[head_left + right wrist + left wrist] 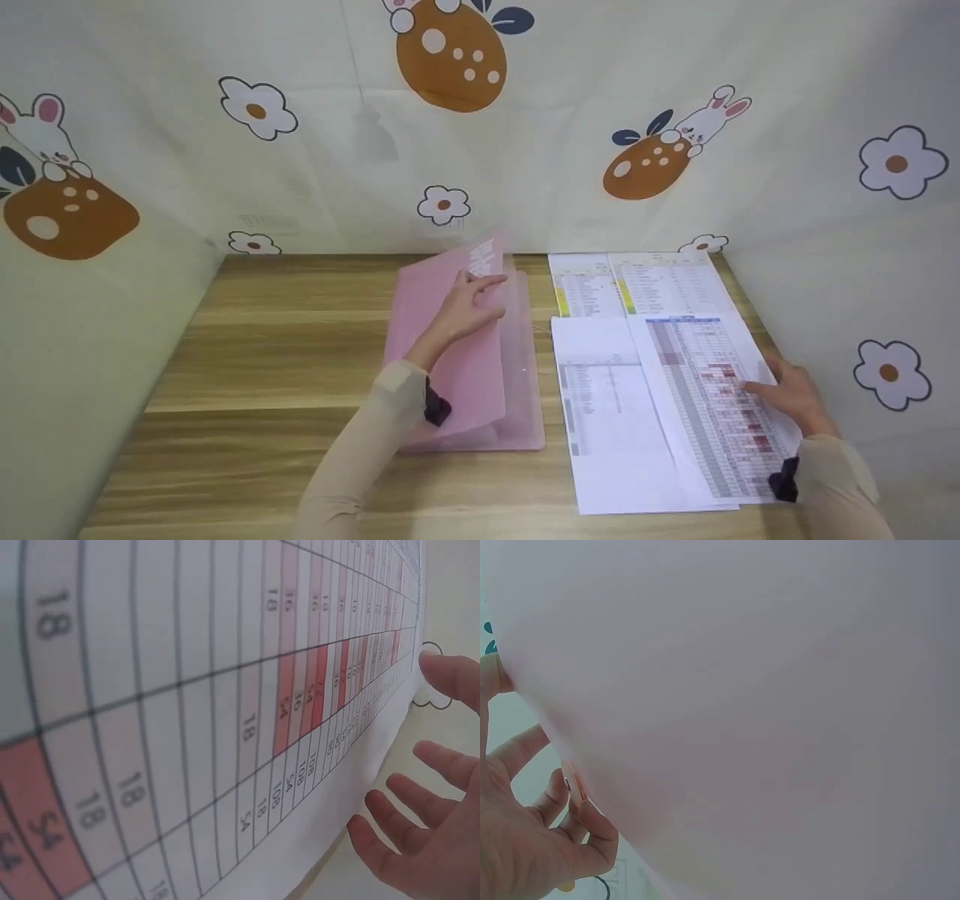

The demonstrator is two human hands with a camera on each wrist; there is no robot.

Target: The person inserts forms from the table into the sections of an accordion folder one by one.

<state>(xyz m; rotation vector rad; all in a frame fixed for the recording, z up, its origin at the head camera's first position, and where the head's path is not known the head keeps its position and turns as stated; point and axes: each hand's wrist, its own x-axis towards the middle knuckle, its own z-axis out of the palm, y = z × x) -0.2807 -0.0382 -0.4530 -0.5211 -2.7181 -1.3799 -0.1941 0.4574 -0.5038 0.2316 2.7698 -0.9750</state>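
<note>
A pink folder lies on the table with its cover raised at a tilt. My left hand is at the cover's right edge, and its fingertips hold that edge. In the left wrist view the cover hides much of the scene; several fingers of the left hand are bent. To the right lies a printed sheet with a table of red and grey cells. My right hand is at its right edge, its thumb over the paper. In the right wrist view the right hand's fingers are spread loosely beside the sheet.
Other printed papers lie beside and behind that sheet, among them a white one and a yellow-marked one. The wooden table meets a patterned curtain at the back and sides.
</note>
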